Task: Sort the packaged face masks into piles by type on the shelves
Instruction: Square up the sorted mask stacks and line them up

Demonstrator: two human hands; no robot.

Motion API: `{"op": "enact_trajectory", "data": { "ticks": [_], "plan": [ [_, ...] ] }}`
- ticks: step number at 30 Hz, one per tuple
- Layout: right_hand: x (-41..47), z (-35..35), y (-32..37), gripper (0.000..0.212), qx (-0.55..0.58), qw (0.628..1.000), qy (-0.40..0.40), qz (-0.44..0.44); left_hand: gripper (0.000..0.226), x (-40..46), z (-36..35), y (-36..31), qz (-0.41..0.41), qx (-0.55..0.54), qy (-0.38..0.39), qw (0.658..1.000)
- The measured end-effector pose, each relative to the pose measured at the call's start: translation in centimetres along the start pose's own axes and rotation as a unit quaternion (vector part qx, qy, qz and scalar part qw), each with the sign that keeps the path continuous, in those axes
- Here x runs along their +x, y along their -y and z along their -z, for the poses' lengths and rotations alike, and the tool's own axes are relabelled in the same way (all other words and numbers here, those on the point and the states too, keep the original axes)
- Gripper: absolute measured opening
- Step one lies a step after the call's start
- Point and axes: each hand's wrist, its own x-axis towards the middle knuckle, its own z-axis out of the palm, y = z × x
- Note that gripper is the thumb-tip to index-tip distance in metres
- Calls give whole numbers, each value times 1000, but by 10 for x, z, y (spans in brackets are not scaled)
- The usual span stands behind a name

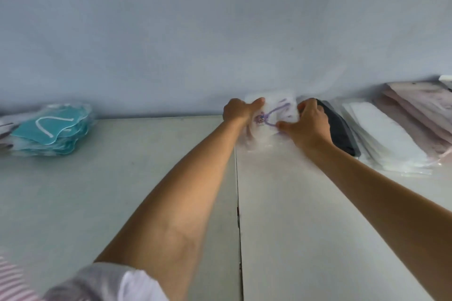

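Both hands, left hand (241, 110) and right hand (309, 122), pinch the purple-print mask packet (269, 115) with curled fingers at the shelf's (146, 178) back edge. Teal pile (52, 128), black pile (342, 129), white pile (384, 134) and pink pile (415, 110) already stand sorted (how many remain is unseen).

Looks like a stockroom or the back of a small shop. Shown by a plain white shelf surface (146, 178), made of two boards with a seam between, set against a bare pale blue-grey wall (195, 32). Along the back edge, separate piles of goods in clear plastic bags: teal fabric masks (52, 127) near the left end, black masks (342, 127), white masks (386, 134) and pale pink packets (420, 110) toward the right end.
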Motion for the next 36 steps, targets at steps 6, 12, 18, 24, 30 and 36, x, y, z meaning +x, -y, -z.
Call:
{"op": "enact_trajectory", "data": {
  "ticks": [6, 12, 18, 24, 30, 36],
  "plan": [
    [-2, -20, -9, 52, -227, 968, 2, 111, 74, 4, -13, 9, 65, 4, -22, 998],
    [-14, -22, 7, 45, -353, 916, -87, 169, 57, -9, 48, 11, 21, -123, -8, 992],
    [-59, -65, 73, 24, -146, 964, -52, 218, 21, -28, 212, 81, -106, -6, -164, 981],
    [-87, -195, 175, 23, 24, 976, 153, 153, 35, -15, 386, 187, 26, 239, -262, 935],
    [-106, -300, 270, 55, 92, 954, 276, 67, 41, -2, 439, 238, 100, 317, -148, 931],
    [-98, -349, 300, 40, 258, 917, 295, -70, 36, 14, 434, 248, 141, 154, -44, 977]
  ]
}}
